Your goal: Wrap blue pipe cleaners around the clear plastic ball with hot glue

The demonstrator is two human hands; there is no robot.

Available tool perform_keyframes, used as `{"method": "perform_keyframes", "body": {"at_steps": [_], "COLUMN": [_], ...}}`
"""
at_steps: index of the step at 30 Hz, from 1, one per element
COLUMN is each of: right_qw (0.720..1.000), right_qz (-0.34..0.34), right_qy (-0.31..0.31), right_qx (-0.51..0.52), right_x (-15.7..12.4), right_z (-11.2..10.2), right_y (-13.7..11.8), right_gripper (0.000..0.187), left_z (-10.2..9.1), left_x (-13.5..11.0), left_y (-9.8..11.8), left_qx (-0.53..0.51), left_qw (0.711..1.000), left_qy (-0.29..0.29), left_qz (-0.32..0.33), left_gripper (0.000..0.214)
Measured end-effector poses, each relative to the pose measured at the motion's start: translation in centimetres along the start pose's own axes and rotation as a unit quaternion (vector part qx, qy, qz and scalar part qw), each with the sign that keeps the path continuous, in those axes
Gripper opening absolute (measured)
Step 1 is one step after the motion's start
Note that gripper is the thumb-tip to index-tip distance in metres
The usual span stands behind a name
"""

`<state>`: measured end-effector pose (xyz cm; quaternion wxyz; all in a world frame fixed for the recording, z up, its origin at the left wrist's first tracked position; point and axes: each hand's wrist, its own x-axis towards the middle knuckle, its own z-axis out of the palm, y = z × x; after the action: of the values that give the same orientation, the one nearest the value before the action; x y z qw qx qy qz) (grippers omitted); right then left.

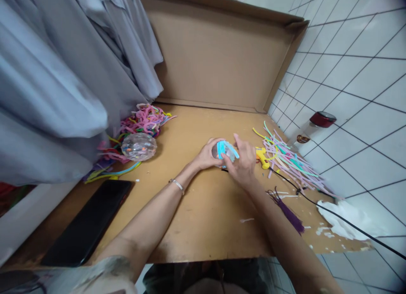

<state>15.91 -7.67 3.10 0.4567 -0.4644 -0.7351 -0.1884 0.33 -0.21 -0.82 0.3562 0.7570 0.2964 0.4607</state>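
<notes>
My left hand is wrapped round a small clear ball, its fingers on the far side. Bright blue pipe cleaners lie in bands over the ball's top, and one strip slants toward my right hand. The right thumb presses the ball's near side while the index finger sticks up; the other fingers are partly hidden. Just beyond that hand lies a yellow hot glue gun, its black cord running to the right. A larger clear ball with coloured specks rests to the left.
Pink and mixed pipe cleaners are heaped at the back left, with pale lilac ones on the right. A black phone, a purple tassel, white tissue and a red-lidded jar surround the work area. Cardboard stands behind.
</notes>
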Motion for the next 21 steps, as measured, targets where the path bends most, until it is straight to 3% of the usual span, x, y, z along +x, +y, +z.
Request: {"method": "perform_keyframes", "body": {"at_steps": [4,8,12,21], "right_qw": [0.998,0.986,0.983,0.982], "right_qz": [-0.019,0.039,0.092,0.058], "right_qy": [-0.005,0.032,0.038,0.042], "right_qx": [0.059,0.157,0.154,0.173], "right_x": [1.1,0.6,-0.3,-1.3], "right_z": [0.8,1.1,0.6,0.6], "right_y": [-0.9,-0.3,0.0,0.1], "right_gripper": [0.026,0.024,0.021,0.015], "left_z": [0.1,0.0,0.0,0.0], "left_x": [0.0,-0.1,-0.1,-0.1], "left_y": [0.3,0.5,0.5,0.3], "left_qx": [0.014,0.008,0.011,0.028], "left_qw": [1.0,1.0,1.0,1.0], "left_qy": [0.003,0.002,0.001,-0.002], "left_qz": [0.009,-0.013,-0.021,0.001], "left_gripper": [0.075,0.077,0.078,0.076]}}
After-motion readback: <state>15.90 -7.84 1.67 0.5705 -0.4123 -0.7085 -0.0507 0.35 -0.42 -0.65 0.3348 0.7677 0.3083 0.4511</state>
